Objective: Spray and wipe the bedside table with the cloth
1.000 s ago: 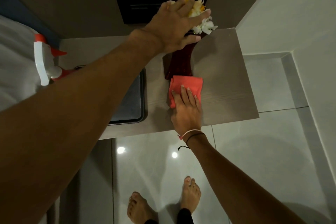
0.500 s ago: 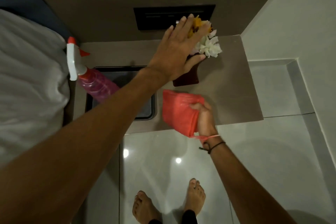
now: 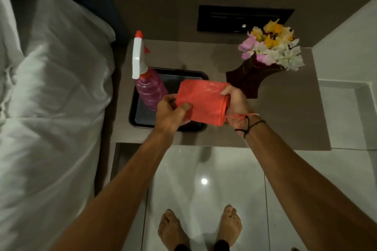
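Note:
Both hands hold a folded red cloth [image 3: 202, 102] above the front of the brown bedside table [image 3: 285, 124]. My left hand [image 3: 172, 113] pinches the cloth's left edge. Gripping its right edge is my right hand [image 3: 234, 106], which wears string bracelets at the wrist. A pink spray bottle [image 3: 150, 87] with a white and red trigger head stands upright in a black tray [image 3: 195, 74] at the table's left side, just behind my left hand.
A dark vase with white, pink and yellow flowers [image 3: 271, 49] stands at the table's back right. A white-sheeted bed [image 3: 51, 87] lies to the left. A black wall panel [image 3: 244, 18] sits behind. Glossy floor tiles and my bare feet are below.
My left hand has left the flowers and come down to take the cloth's left edge. My right hand lifted the cloth off the table top.

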The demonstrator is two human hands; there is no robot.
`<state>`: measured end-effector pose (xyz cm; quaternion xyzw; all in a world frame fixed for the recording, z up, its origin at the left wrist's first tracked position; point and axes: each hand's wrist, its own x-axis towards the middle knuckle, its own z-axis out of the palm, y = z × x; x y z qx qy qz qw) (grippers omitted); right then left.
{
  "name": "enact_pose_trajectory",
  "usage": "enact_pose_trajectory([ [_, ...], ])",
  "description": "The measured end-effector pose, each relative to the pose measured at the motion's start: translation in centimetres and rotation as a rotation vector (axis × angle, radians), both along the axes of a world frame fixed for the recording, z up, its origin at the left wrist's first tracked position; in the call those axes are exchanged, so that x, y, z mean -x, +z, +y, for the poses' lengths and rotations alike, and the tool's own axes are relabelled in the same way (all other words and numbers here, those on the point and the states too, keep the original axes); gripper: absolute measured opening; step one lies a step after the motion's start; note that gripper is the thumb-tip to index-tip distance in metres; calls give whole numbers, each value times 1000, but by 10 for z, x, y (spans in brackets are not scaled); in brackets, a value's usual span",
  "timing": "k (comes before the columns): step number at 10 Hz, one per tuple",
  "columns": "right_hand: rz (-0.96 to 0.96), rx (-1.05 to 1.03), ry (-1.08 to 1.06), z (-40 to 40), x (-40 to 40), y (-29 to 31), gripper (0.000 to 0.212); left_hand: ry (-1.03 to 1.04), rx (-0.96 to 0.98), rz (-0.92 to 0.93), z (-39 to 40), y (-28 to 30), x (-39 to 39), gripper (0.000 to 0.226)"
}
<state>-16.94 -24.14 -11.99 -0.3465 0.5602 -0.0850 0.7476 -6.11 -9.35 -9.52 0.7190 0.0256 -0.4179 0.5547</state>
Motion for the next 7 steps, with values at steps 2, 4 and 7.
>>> enact_pose_trajectory([
  [2, 190, 405, 79, -7, -44, -7, 46, -92, -124, -362, 1, -15, 6, 53],
  [4, 271, 459, 115, -9, -53, -25, 37, -270, -202, -449, -8, -31, 5, 57],
  [7, 262, 1027, 513, 11, -32, 16, 45, -582, -235, -718, -5, -17, 11, 58],
])
